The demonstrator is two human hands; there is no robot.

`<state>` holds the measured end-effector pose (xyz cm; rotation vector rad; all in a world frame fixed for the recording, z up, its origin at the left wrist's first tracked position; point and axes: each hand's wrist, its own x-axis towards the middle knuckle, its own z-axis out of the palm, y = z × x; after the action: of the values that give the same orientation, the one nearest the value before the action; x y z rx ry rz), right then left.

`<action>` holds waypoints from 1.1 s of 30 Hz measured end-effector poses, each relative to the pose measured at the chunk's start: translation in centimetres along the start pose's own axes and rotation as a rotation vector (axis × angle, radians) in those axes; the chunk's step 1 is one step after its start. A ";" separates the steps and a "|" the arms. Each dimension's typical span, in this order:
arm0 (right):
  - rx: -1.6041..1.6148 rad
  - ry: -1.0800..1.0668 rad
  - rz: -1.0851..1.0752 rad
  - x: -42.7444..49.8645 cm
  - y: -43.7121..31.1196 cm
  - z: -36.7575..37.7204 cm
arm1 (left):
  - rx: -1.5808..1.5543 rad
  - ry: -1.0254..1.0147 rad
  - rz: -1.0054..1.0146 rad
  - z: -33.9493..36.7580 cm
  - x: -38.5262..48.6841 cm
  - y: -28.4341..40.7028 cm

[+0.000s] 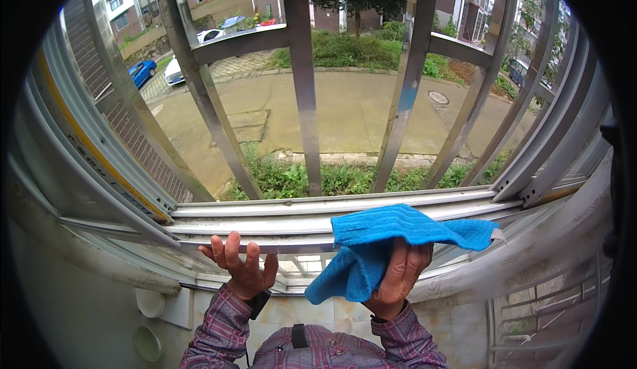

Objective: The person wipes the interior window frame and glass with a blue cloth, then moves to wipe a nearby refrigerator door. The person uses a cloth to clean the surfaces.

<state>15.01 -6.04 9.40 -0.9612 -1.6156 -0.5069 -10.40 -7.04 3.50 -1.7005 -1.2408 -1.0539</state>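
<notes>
My right hand (400, 279) grips a blue ribbed cloth (383, 234). Part of the cloth drapes over the aluminium window track (249, 224), and a fold hangs down on the near side. A pale tag sticks out at the cloth's right end. To the left, my left hand (244, 267) is raised palm up with its fingers spread and holds nothing. Its fingertips are at the near edge of the track. The sill surface under the cloth is hidden.
Metal security bars (303, 95) stand beyond the track. A window sash (94, 170) is at the left, and gathered curtains (522, 254) hang at the right. Below at left are a green basin (148, 344) and a white round container (150, 303) on the tiled floor (463, 334).
</notes>
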 end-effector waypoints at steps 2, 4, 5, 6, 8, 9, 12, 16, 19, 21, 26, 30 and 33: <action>-0.025 -0.132 -0.100 0.8 -1.8 0.6 | -0.035 -0.009 -0.004 -0.1 -0.1 0.0; 0.023 -0.186 -0.216 1.6 -4.4 2.0 | -0.074 -0.012 0.002 -0.4 -0.3 -0.1; 0.060 -0.206 -0.247 1.8 -5.8 2.8 | -0.117 -0.019 -0.007 -0.6 -0.4 -0.3; 0.090 -0.231 -0.253 2.0 -7.0 3.6 | -0.118 -0.021 -0.012 -0.8 -0.6 -0.4; 0.180 -0.230 -0.313 2.3 -9.5 5.4 | -0.117 -0.005 -0.014 -1.5 -1.0 -1.2; 0.232 -0.255 -0.307 2.3 -10.8 6.2 | -0.127 0.008 -0.051 -2.0 -1.4 -1.4; 0.243 -0.278 -0.393 2.2 -13.3 7.9 | 0.014 0.001 -0.179 -3.3 -2.2 -2.3; 0.160 -0.264 -0.414 2.2 -13.3 7.2 | 0.107 -0.118 -0.162 -4.7 -2.9 -4.1; 0.044 -0.196 -0.346 2.0 -12.8 6.3 | 0.091 -0.092 -0.148 -5.1 -3.3 -5.1; 0.087 -0.248 -0.343 1.6 -13.5 6.8 | -0.155 -0.069 -0.180 -4.9 -3.6 -5.6; 0.190 -0.226 -0.448 0.6 -17.0 10.2 | -0.293 -0.082 -0.410 -3.8 -4.7 -5.2; 0.163 -0.179 -0.473 0.6 -15.1 9.5 | -0.306 -0.051 -0.418 -3.7 -4.4 -5.0; 0.035 -0.148 -0.415 1.0 -11.0 6.5 | -0.143 -0.019 -0.115 -4.6 -3.3 -5.1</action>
<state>2.27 -7.11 10.35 -0.6474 -1.9645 -0.6987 -16.72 -11.18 2.67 -1.7670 -1.3157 -1.2227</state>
